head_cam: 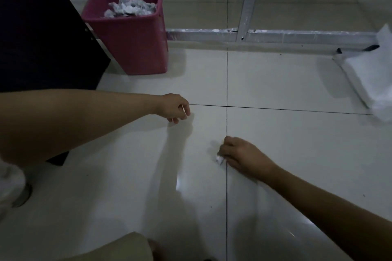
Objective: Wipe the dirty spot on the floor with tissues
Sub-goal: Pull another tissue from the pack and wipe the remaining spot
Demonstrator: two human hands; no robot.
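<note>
At the upper left of the frame a pink bin [135, 34] is seen, filled with crumpled used tissues [130, 7]. Left of centre, the left hand [172, 108] is held low over the floor [297, 144]; its fingers are curled loosely, and whether anything is pinched there cannot be told. Just right of centre, beside the dark grout line, a small white tissue wad [220, 159] is pressed to the tile, gripped under the curled fingers of the right hand [241, 154]. No dirty spot can be made out. The wad is judged light, soft and easily torn, best bunched from above.
</note>
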